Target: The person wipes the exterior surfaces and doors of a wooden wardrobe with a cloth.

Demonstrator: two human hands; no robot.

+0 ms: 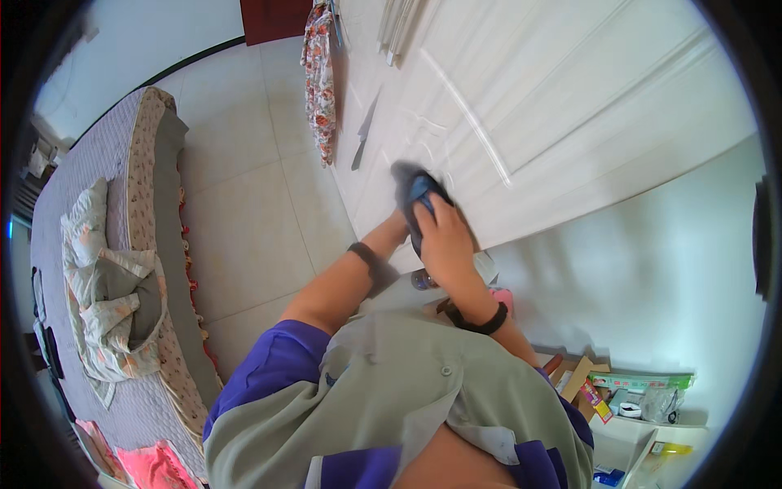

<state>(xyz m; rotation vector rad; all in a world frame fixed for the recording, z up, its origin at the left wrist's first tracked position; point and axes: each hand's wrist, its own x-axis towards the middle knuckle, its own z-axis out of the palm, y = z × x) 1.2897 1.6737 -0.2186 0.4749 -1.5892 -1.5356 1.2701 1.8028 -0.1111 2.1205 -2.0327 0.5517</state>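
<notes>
I look steeply down through one head-worn fisheye, close above the hands (448,248), the bed (114,134) at left, the white panelled door (570,114) far right.

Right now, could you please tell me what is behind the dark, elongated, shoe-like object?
Behind the shoe-like object, part of the left hand and a white panelled surface are visible; the left hand's fingers are covered.

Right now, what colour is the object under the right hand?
The held object is mostly black, partly blue; best in the head view.
</notes>
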